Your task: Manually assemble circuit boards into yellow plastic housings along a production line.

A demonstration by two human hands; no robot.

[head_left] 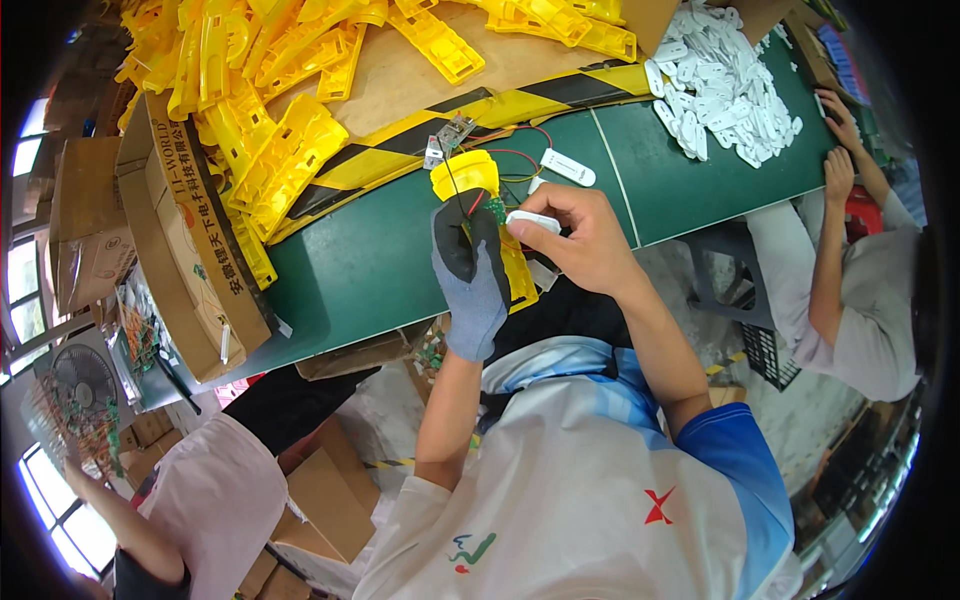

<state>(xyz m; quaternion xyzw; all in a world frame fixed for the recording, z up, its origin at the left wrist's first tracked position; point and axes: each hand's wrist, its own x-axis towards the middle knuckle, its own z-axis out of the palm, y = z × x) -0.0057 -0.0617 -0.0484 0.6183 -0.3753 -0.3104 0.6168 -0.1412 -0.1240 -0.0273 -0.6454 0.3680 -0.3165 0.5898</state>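
My left hand (471,292), in a grey-blue glove with dark fingers, is closed round a yellow plastic housing (466,174) at the bench's front edge. A small green circuit board (497,209) shows at the housing, with red and black wires about it. Bare, my right hand (588,243) pinches a white plastic piece (533,221) between thumb and fingers, close beside the board. Beyond it, a similar white oval piece (568,167) lies on the green bench (400,212). A small metallic part (447,140) sits just past the housing, among the wires.
Many yellow housings (300,150) are heaped at the far left. Black-and-yellow tape (440,120) edges a board. White pieces (725,90) lie piled at the far right. A cardboard box (185,240) stands left. Other people sit at right (850,250) and lower left (210,490).
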